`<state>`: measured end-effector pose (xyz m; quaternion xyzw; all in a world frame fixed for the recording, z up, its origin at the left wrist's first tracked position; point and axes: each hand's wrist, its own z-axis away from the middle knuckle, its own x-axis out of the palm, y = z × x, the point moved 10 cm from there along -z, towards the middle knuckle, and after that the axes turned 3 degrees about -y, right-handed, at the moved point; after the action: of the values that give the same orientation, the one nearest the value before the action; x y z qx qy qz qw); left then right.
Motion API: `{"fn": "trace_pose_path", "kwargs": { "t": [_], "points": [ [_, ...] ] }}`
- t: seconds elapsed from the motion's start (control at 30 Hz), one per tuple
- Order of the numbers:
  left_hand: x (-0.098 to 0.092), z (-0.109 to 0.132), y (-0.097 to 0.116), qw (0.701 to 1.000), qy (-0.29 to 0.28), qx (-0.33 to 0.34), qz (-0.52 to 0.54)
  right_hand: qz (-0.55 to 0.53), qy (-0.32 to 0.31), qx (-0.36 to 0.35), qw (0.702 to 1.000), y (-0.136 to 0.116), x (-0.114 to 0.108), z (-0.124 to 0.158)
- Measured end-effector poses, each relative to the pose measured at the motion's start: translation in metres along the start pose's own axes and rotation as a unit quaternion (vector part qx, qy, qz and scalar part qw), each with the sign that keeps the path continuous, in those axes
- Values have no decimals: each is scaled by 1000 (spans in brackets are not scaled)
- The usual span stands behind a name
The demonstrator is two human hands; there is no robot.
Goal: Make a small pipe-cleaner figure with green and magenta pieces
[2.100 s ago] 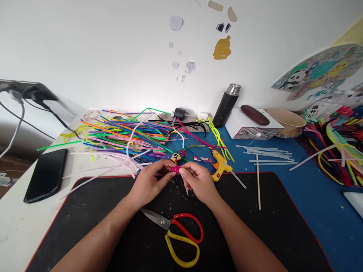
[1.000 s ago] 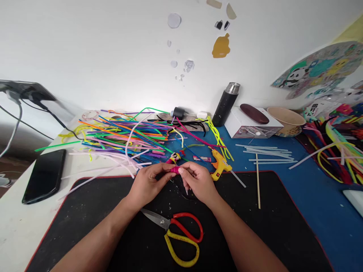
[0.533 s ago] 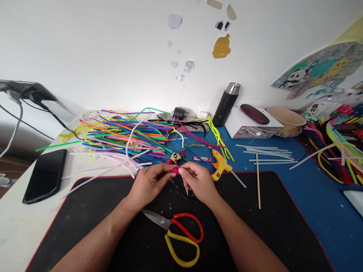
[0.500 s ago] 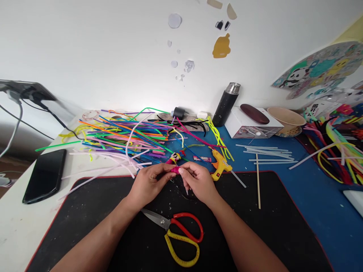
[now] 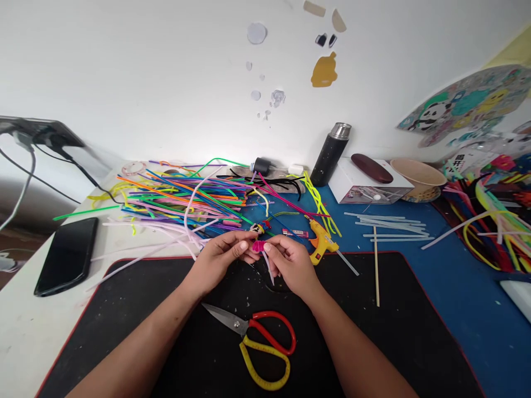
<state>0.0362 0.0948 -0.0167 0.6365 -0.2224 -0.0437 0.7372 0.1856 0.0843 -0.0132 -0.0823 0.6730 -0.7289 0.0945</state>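
Note:
Just above the black mat, a tightly coiled pink pipe cleaner (image 5: 258,246) sits between my hands. My left hand (image 5: 222,260) has its fingertips closed on the coil's left side, with the thumb raised a little off it. At the coil's right end, my right hand (image 5: 292,262) pinches it between thumb and fingers. A pale lilac strip (image 5: 269,267) slants down from the pinch beside the right fingers. Right behind the fingertips is a small figure (image 5: 256,228) in black, white, yellow and red; whether it joins the coil is hidden.
Scissors (image 5: 238,325) with red and yellow handles lie on the mat (image 5: 136,326). A yellow glue gun (image 5: 322,243) is right of my hands, near glue sticks (image 5: 392,224) and a wooden stick (image 5: 376,271). Pipe cleaners (image 5: 186,196) are heaped behind; a phone (image 5: 66,254) lies left.
My left thumb has lifted and slid left off the pink coil, so more of it shows. The lilac strip below the right fingers is now more exposed.

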Motion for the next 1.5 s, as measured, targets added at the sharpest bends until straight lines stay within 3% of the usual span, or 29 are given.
{"fn": "trace_pose_path", "kwargs": {
  "t": [0.1, 0.2, 0.83, 1.1, 1.33, 1.5],
  "points": [
    [2, -1, -11, 994, 0, -45, 98, -26, -6, 7, 1000, 2, 2, -2],
    [5, -1, -17, 990, 4, -67, 127, -28, -10, 14, 999, 4, 3, -2],
    [11, -3, -19, 989, 33, -58, 133, -9, 14, -3, 1000, -3, 1, 1],
    [13, 0, -14, 990, 13, -61, 126, 1, 6, -3, 1000, -2, 1, 1],
    [8, 1, -11, 996, 17, -54, 74, 12, 2, -2, 1000, -1, 3, 2],
    [3, 0, -15, 989, 41, -72, 119, -6, 10, 11, 1000, 3, -1, 2]
  ]
}}
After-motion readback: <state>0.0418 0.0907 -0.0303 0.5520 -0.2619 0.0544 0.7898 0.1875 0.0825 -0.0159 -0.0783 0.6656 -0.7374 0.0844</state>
